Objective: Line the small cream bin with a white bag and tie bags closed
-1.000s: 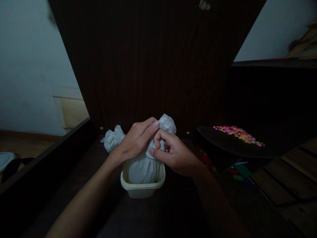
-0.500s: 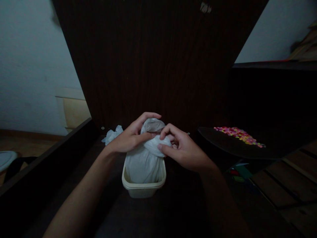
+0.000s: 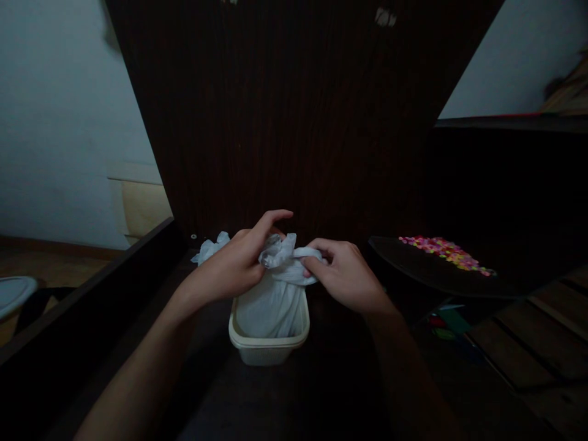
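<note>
A white plastic bag (image 3: pixel 271 309) sits partly inside a cream plastic basket (image 3: pixel 270 344), its twisted upper end rising above the rim. My right hand (image 3: pixel 342 269) pinches a twisted loop of the bag between thumb and fingers. At the other side, my left hand (image 3: pixel 243 254) is closed around the bag's crumpled top, with its index finger stretched out above. The left thumb and the other left fingertips are partly hidden by the plastic.
Behind the left wrist lies another crumpled white bag (image 3: pixel 212 247). A dark panel (image 3: pixel 294 122) stands upright at the back. On the right, a dark rounded shelf (image 3: pixel 395 260) bears a pile of small pink and yellow pieces (image 3: pixel 448 252). A dark raised edge (image 3: pixel 92 294) runs along the left.
The bag's top has gone from a wide, rounded bundle to a narrow twist with a crumpled tuft. My hands have drawn slightly apart.
</note>
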Action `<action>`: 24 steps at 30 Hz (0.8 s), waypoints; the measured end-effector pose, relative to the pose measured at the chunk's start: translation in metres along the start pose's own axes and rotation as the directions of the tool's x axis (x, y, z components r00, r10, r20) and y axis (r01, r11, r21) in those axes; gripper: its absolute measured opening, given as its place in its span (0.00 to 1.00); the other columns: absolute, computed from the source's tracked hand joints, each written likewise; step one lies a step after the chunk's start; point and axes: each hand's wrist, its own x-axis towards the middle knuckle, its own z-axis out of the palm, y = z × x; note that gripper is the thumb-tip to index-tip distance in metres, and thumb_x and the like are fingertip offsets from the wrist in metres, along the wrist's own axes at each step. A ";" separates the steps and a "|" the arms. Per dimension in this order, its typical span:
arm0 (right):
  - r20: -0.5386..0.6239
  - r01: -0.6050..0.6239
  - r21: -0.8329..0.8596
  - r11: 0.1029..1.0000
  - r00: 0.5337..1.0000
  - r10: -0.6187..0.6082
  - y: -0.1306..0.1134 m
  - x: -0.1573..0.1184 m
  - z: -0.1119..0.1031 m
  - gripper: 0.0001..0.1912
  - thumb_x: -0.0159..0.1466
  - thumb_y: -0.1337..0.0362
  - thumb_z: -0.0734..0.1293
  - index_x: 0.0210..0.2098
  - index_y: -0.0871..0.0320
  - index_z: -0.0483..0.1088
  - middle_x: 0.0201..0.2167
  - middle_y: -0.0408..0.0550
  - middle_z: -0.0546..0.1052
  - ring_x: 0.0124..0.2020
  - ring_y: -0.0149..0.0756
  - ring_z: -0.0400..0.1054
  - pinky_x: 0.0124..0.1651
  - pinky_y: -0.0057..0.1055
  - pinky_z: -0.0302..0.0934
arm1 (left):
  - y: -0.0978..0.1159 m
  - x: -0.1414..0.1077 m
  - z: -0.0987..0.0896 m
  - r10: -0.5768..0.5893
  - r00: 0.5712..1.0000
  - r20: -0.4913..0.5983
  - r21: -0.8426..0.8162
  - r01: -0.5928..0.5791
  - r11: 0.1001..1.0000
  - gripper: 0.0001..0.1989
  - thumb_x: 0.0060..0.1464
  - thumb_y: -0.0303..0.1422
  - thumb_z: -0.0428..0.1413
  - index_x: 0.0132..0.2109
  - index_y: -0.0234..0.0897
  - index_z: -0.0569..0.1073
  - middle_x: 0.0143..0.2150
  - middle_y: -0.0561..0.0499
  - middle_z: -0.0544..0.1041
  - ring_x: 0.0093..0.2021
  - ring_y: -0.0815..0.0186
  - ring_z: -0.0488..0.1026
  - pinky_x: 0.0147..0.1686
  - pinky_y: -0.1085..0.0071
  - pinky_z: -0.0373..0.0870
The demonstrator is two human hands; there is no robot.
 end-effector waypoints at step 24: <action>0.047 -0.173 0.898 0.404 0.952 0.303 0.002 0.017 0.011 0.15 0.49 0.67 0.76 0.34 0.56 0.70 0.29 0.42 0.78 0.35 0.33 0.72 0.42 0.30 0.64 | 0.006 -0.005 0.026 -0.197 0.950 0.241 0.462 0.066 0.884 0.22 0.56 0.17 0.46 0.57 0.30 0.66 0.53 0.35 0.77 0.51 0.51 0.78 0.49 0.57 0.74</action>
